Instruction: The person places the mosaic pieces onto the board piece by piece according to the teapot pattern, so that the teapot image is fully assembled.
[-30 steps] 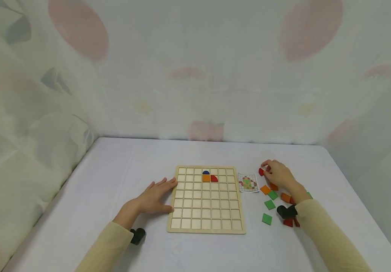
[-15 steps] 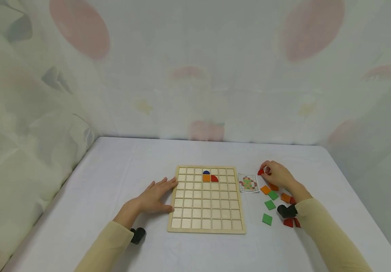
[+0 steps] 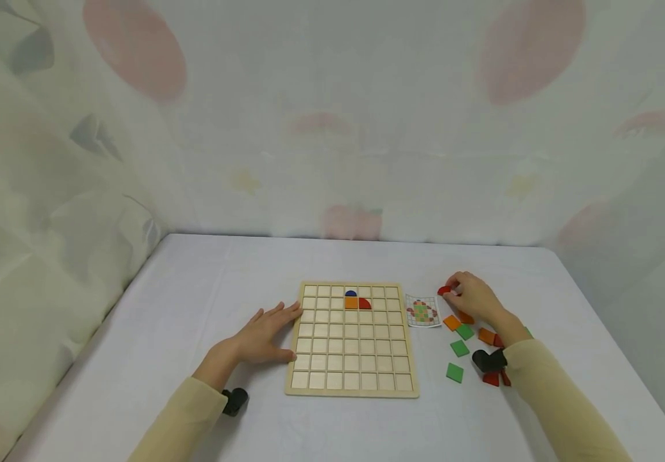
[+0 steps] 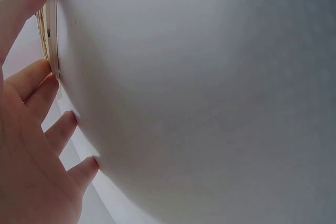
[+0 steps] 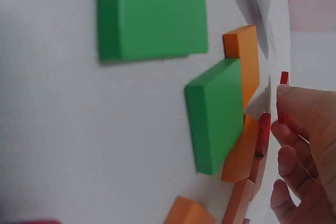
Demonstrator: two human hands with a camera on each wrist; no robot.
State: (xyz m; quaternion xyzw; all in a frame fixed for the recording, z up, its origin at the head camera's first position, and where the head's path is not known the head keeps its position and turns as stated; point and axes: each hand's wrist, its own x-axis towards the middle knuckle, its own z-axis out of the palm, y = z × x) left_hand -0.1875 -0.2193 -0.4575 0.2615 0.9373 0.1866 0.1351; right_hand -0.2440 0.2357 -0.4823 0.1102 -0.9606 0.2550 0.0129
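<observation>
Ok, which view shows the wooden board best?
Head view: the wooden board shows from above, its whole grid visible. Left wrist catches only part of its edge, touched by the left hand; right wrist shows none of it.

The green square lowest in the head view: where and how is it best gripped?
Pinch the green square by its left and right edges, probably from above with the right hand once it releases the red piece. It lies flat, so opposite edges seem the best hold, and apart from other pieces, leaving room to pinch.
</observation>
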